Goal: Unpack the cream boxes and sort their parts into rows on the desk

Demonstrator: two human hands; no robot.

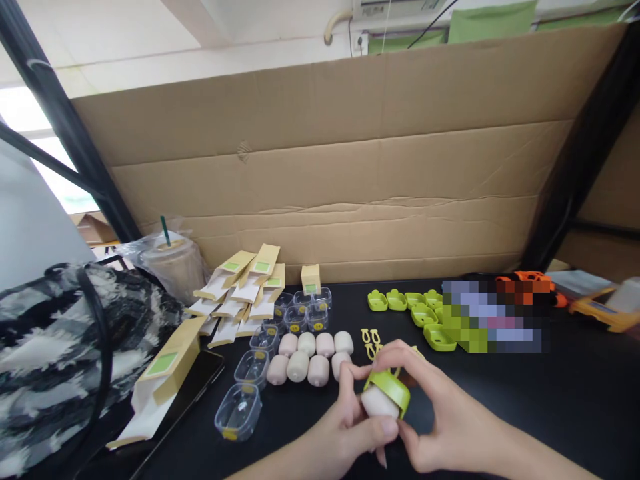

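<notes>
Hands meet at the lower middle of the frame, over a black worktop [550,400]. The left hand [345,427] has its grip closed around a pale pink sponge [379,404], with the thumb pressed under it. The right hand [445,420] has its grip closed on a green cap [387,387] that sits tilted on top of the sponge. The fingertips [380,360] of the right hand curl over the cap's upper edge.

Just up and left of the hands, more pink sponges [311,357] lie in two rows, touching one another. Left of them, clear plastic tubs [240,410] stand in a line toward the lower left. Behind the tubs, flat paper boxes [240,290] with green stickers lie in a pile. Small yellow clips [370,341] lie just above the hands. More green caps [415,308] rest to the right of the middle, near a blurred patch. A drink cup [173,267] in a plastic bag stands at the left, beside a black and white bag [55,340]. A big sheet of cardboard [340,160] stands at the back.
</notes>
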